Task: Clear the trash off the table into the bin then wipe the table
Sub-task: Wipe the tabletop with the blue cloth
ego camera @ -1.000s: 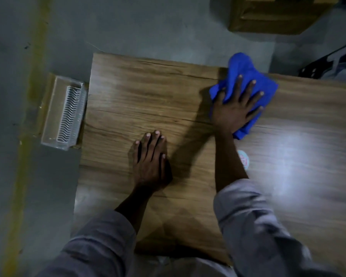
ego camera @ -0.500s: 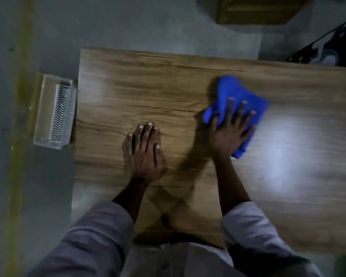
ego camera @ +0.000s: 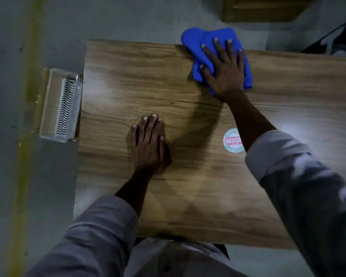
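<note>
- Where the table [ego camera: 188, 196] meets the person's body at its near edge, two grey sleeves [ego camera: 100, 226] reach out over the wood-grain top.
- Left hand [ego camera: 148, 144] lies palm down on bare wood left of centre, with its fingers straight and close together and nothing under them.
- Just right of it, a round pale sticker [ego camera: 233, 140] with pink print lies flat on the top, partly hidden by the right forearm.
- Soft glare patches show on the wood at left and right.
- Right hand [ego camera: 226, 70] presses flat on the blue cloth [ego camera: 200, 39] with its fingers spread and straight.
- This cloth is bunched at the table's far edge and hangs partly over it.
- Beside the table's left edge, a clear container [ego camera: 48, 104] holding a white ribbed piece stands on the grey floor [ego camera: 128, 17].
- Further left, a yellow stripe [ego camera: 28, 92] runs along the floor.
- Beyond the far edge stands a wooden box [ego camera: 264, 9], with a dark shape to its right that I cannot make out.
</note>
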